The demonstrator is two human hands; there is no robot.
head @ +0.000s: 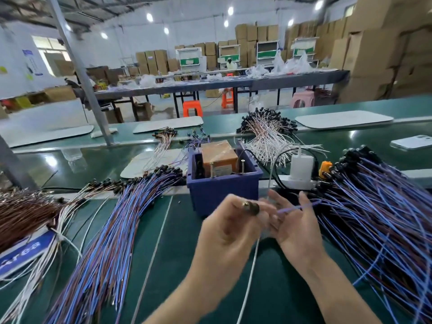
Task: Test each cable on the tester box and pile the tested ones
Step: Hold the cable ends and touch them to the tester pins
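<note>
Both hands are up just in front of the tester box, the blue tub with the brown taped block and two bolts standing in it. My left hand is curled, thumb and fingertips pinching the dark, brass-tipped plug on the end of a blue cable. The cable runs from there to the right, across the fingers of my right hand. That hand is loose and mostly flat, palm turned toward me, fingers stretched out rather than wrapped round anything. It's a bit blurry there, so the exact contact is hard to make out.

A thin white lead hangs down between my two hands and trails toward me over the green surface.

Bundles everywhere else: a big fan of blue-and-brown cables on my left, a similar heap on my right, a brown bunch at the far left edge, and white ones behind the box. A white charger sits plugged into a power strip just right of the box, and a phone lies further back.
</note>
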